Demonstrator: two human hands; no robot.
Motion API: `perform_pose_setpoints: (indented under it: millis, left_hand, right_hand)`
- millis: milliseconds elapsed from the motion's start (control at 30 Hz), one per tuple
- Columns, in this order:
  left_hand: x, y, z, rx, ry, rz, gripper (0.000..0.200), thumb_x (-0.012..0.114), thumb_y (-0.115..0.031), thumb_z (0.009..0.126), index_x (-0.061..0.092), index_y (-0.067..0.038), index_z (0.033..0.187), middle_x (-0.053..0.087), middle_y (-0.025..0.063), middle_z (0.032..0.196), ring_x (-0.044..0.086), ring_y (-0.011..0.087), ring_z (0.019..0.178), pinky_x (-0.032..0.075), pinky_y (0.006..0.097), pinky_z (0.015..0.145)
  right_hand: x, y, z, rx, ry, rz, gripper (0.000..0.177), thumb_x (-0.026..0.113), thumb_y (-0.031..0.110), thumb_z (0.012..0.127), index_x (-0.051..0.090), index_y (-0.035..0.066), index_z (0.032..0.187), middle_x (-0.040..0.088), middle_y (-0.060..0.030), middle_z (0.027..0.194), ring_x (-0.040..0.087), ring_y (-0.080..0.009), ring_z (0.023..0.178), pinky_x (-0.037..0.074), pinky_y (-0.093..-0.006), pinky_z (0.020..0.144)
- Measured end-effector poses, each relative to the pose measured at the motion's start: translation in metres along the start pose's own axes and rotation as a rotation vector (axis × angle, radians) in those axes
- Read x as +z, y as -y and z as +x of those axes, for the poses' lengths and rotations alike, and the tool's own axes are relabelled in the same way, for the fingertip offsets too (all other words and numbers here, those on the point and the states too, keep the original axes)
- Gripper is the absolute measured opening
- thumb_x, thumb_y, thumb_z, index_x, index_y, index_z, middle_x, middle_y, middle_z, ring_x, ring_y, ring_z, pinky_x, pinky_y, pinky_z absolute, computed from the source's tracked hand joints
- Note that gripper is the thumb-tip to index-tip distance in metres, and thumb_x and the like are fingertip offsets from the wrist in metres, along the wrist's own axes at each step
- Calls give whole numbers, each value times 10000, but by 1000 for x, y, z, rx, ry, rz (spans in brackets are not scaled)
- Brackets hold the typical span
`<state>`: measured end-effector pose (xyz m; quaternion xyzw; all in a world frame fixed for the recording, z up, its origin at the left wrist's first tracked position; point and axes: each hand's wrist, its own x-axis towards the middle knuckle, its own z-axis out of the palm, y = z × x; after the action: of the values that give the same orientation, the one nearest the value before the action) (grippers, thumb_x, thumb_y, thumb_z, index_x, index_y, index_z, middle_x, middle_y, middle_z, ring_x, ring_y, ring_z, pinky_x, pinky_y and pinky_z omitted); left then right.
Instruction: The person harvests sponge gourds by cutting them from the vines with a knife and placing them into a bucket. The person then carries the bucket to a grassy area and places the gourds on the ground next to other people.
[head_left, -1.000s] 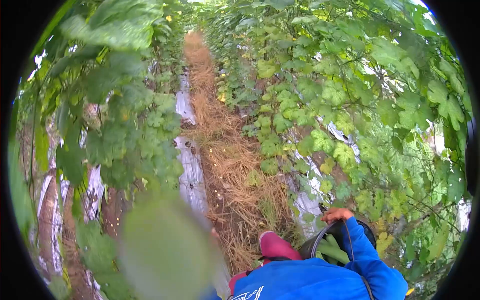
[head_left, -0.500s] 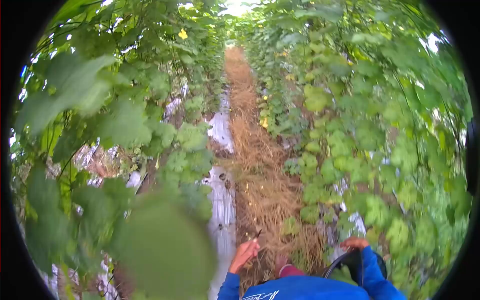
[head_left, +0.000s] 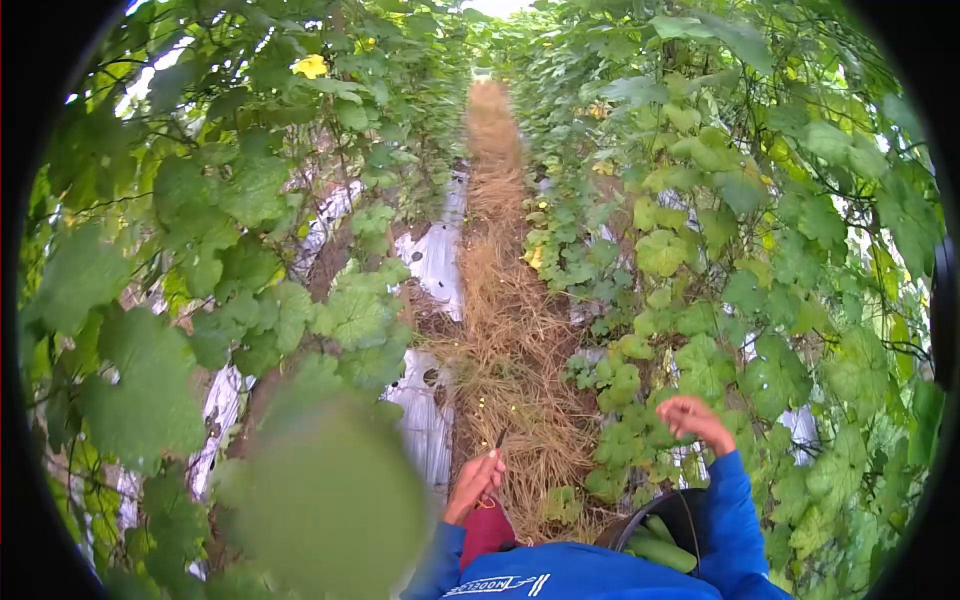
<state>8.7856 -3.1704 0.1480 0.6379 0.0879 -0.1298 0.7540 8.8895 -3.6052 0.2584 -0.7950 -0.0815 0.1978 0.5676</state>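
My left hand [head_left: 474, 486] is closed around a small knife [head_left: 501, 439], its dark tip pointing up and away over the straw path. A thin yellowish loop hangs by that wrist. My right hand [head_left: 697, 419] is raised beside the leaves of the right-hand row, fingers apart and loosely bent, with nothing seen in them. Under my right forearm stands a black bucket [head_left: 690, 512], partly hidden by my sleeve. Long green gourds [head_left: 660, 545] lie inside it.
Climbing vines with broad leaves [head_left: 665, 252] and yellow flowers [head_left: 310, 66] wall both sides. Dry straw [head_left: 500, 340] covers the narrow path, with silvery plastic mulch [head_left: 425, 405] along its left. A large blurred green leaf [head_left: 330, 500] hangs close to the camera at lower left.
My right hand has risen from beside the bucket toward the right-hand leaves. More of the bucket and its gourds now shows. My left hand has shifted slightly left and up, still with the knife.
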Motion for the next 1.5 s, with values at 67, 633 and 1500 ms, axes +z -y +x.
perform_pose_setpoints:
  millis: [67,633,1500]
  left_hand:
    - [-10,-7,31,-16,8,-16,426,435,-451,981,565,-59,878,504,-17,606,375,31,424,291,190,380]
    - [-146,-157,329,195,-25,-68,406,452,-455,970,535,-83,830,506,-16,581,405,44,411,307,194,364]
    - [-1,-453,412,972,4,408,277,565,-215,941,515,-58,719,488,-12,573,446,53,530,348,245,482]
  right_hand:
    - [-25,49,39,-154,-105,-62,361,627,415,887,633,109,1080,626,30,898,554,-58,692,456,-197,590]
    - [-184,378,278,-557,-980,-290,683,503,608,879,474,109,1345,471,-53,1282,501,-139,848,416,-251,621]
    - [-233,425,364,-923,-1141,-110,471,667,526,820,567,88,962,580,-2,860,511,-66,718,421,-222,545]
